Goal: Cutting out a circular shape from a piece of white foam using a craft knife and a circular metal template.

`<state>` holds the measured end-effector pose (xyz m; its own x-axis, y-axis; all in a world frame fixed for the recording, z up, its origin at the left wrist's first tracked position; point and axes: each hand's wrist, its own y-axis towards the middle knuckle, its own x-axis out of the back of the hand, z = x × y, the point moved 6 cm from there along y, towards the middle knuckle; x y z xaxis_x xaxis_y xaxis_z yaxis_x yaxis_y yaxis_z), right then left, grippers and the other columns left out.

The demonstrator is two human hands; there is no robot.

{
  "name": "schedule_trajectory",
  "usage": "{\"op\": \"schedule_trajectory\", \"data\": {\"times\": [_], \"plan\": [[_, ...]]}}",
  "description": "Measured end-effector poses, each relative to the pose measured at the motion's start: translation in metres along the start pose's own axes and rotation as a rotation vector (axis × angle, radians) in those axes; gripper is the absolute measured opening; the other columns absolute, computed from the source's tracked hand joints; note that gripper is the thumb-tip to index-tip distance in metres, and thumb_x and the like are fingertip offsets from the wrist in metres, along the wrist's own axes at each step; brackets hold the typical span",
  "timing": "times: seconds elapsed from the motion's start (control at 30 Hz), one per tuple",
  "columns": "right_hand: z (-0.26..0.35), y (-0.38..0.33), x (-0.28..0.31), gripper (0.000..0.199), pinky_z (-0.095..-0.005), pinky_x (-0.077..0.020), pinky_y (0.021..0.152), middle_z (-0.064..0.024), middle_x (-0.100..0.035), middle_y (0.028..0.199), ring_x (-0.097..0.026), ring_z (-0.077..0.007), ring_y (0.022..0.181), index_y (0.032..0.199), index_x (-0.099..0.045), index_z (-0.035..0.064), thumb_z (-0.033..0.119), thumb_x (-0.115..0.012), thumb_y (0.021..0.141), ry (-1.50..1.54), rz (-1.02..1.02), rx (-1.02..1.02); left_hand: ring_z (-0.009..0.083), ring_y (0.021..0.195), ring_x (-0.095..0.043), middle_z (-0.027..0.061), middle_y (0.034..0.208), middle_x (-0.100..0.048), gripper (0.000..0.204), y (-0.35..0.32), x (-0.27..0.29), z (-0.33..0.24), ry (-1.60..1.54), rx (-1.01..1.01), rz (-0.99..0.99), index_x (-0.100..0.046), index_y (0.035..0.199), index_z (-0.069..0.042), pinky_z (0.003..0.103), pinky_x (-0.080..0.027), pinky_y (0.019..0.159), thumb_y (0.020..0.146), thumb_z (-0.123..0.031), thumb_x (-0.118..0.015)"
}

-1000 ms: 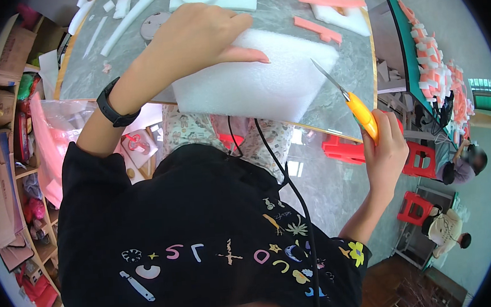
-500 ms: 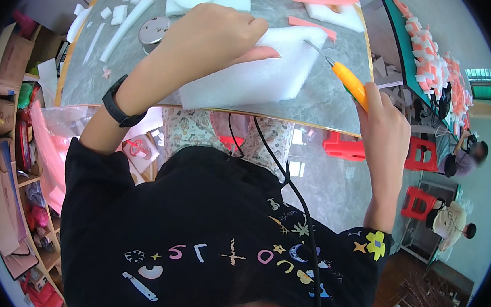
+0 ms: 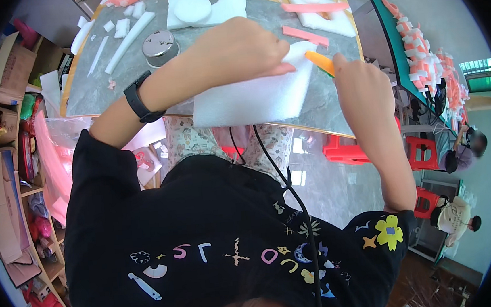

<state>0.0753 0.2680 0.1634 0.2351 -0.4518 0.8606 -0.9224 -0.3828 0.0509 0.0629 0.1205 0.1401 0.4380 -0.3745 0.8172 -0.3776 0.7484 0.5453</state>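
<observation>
A thick white foam sheet (image 3: pixel 259 101) lies at the table's near edge, sticking out slightly over it. My left hand (image 3: pixel 249 48) reaches across its far side, fingers curled and thumb along the foam, gripping or pressing it; the fingers' undersides are hidden. In my closed right hand (image 3: pixel 364 86) is a yellow utility knife (image 3: pixel 320 63), its front end at the sheet's far right corner. The knife's blade cannot be made out here.
On the grey table (image 3: pixel 99 95) stand a round metal tin (image 3: pixel 160 49), a white foam block with a round cutout (image 3: pixel 226 12), pink foam strips (image 3: pixel 305 35) and several white scraps. Red stools (image 3: pixel 343 150) stand right, beside a green-topped table (image 3: pixel 389 32). Two people sit far right.
My right hand has moved away from me and left, bringing the knife's front to the sheet's corner. The blade that showed before is hidden. The foam and my left hand appear slightly nearer.
</observation>
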Motion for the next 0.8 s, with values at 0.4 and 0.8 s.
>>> {"op": "schedule_trajectory", "data": {"times": [0.4, 0.8], "plan": [[-0.024, 0.010, -0.040, 0.024, -0.0449, -0.0480, 0.067, -0.0177, -0.062, 0.075, -0.061, -0.0364, 0.076, 0.088, -0.055, 0.0017, 0.021, -0.065, 0.080, 0.325, 0.098, -0.012, 0.0296, 0.059, -0.061, 0.0124, 0.059, -0.058, 0.040, -0.010, -0.029, 0.034, -0.118, 0.298, 0.121, -0.063, 0.071, -0.005, 0.039, -0.048, 0.056, 0.083, -0.043, -0.059], [-0.033, -0.004, -0.042, 0.025, -0.0437, -0.0456, 0.073, -0.0225, -0.060, 0.080, -0.059, -0.0377, 0.080, 0.086, -0.060, -0.0042, 0.018, -0.064, 0.077, 0.463, 0.303, -0.026, 0.0304, 0.059, -0.060, 0.0135, 0.058, -0.057, 0.042, -0.017, -0.027, 0.038, -0.149, 0.336, 0.126, -0.062, 0.069, -0.005, 0.040, -0.047, 0.055, 0.080, -0.045, -0.062]]}}
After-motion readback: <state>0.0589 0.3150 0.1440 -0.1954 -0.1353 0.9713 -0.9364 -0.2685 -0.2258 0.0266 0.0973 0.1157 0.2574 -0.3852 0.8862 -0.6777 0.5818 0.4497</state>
